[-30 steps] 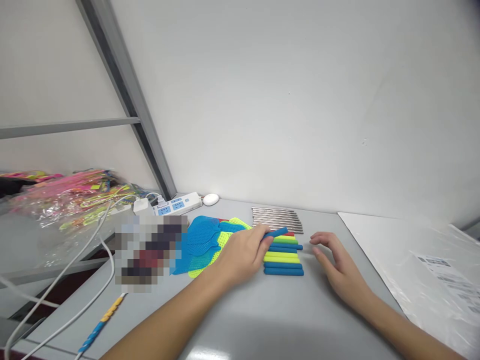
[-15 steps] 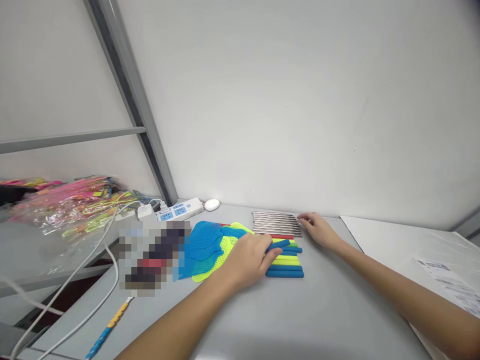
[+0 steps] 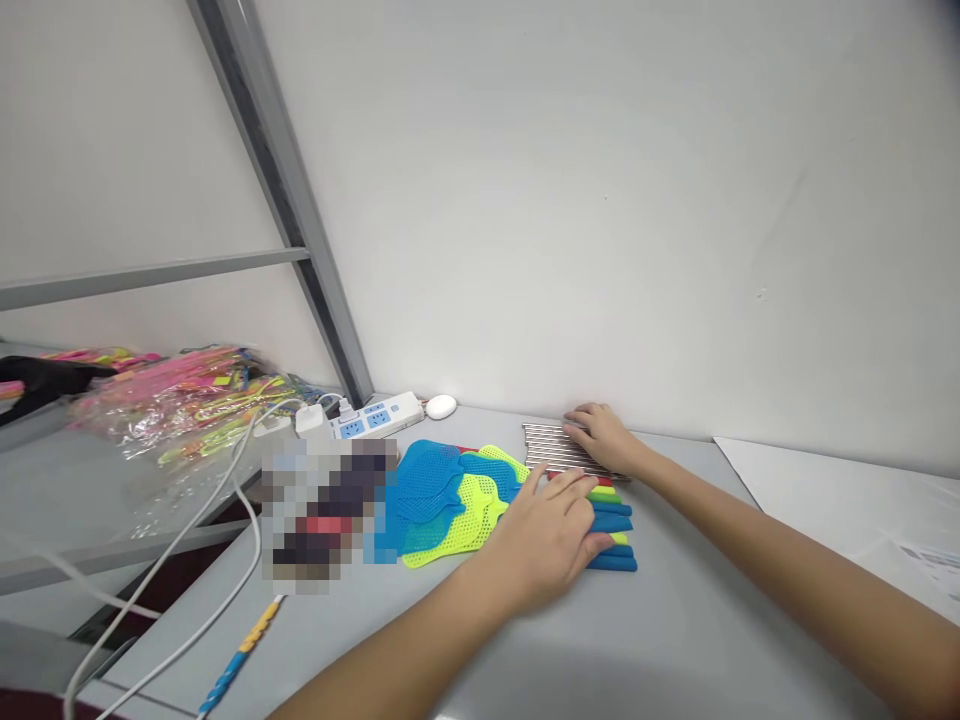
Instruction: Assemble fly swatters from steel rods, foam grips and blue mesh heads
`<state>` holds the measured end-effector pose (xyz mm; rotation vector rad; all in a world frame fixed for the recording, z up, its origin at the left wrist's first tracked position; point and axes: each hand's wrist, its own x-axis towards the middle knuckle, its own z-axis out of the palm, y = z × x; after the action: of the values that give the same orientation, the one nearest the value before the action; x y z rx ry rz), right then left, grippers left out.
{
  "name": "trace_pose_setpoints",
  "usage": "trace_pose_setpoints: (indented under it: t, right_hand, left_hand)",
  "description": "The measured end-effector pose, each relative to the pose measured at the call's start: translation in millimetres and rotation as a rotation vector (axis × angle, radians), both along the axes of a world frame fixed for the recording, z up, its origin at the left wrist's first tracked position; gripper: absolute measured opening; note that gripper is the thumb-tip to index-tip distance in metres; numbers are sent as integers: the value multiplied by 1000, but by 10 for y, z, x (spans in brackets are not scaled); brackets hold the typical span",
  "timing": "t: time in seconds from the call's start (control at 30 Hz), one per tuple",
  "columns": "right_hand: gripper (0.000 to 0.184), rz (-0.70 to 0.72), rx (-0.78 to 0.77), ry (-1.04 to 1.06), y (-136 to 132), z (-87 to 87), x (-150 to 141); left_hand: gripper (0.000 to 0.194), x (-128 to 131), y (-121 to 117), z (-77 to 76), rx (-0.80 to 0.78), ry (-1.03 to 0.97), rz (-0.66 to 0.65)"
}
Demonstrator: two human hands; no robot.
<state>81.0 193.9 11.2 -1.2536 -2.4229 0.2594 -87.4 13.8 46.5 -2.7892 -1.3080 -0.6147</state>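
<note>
My left hand [image 3: 551, 535] lies flat, fingers stretched out, over a row of blue, green and red foam grip tubes [image 3: 616, 515] on the grey table. Farther back, my right hand [image 3: 604, 437] rests on a row of thin metal rods [image 3: 547, 450] by the wall, its fingers curled down onto them. To the left of the tubes, blue and yellow-green mesh swatter heads [image 3: 450, 490] are stacked overlapping.
A white power strip [image 3: 375, 415] and a small white oval object [image 3: 441, 406] sit by the wall. White cables [image 3: 217, 520] trail to the left. Bagged pink and yellow items [image 3: 165, 400] lie far left. White sheets [image 3: 847, 495] cover the table's right side.
My right hand moved from the table beside the tubes up and back onto the metal rods. My left hand let the blue tube down and flattened over the tube row.
</note>
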Motion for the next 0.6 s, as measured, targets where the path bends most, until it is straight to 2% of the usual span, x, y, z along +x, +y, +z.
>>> trace_pose_setpoints:
  t: [0.2, 0.37, 0.6]
  right_hand:
    - [41, 133, -30, -51, -155, 38, -198]
    - [41, 99, 2, -69, -277, -4, -222]
    - [46, 60, 14, -80, -384, -46, -185]
  left_hand:
    - [46, 76, -82, -18, 3, 80, -142]
    - [47, 71, -91, -6, 3, 77, -139]
    - [49, 103, -110, -62, -25, 70, -158]
